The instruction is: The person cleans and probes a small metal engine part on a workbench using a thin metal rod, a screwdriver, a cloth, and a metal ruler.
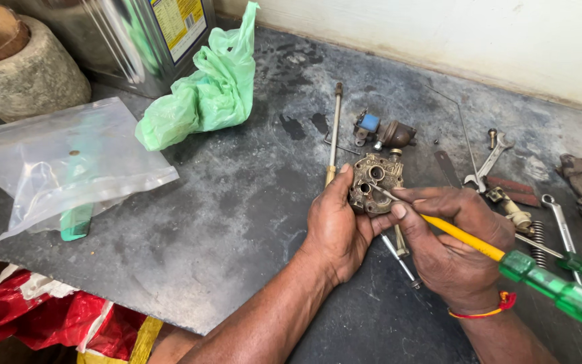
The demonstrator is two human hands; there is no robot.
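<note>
Dark slab [237,222] – wrenches [490,162], green bag [203,94] around both hands' [335,232] brass part [375,183].

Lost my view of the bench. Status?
Left hand grips brass valve body. Right hand holds screwdriver, tip in its port. Nothing blocking.

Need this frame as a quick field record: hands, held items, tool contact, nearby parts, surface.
left hand: grips a grimy metal valve body, lifted off the slab
right hand: holds a screwdriver, yellow shaft, green clear handle
tool contact: tip sits at a round port on the valve body
nearby parts: long rod, small fitting with blue part, spanners, spring
left side: clear plastic bag, green plastic bag
surface: dark stone slab
</note>
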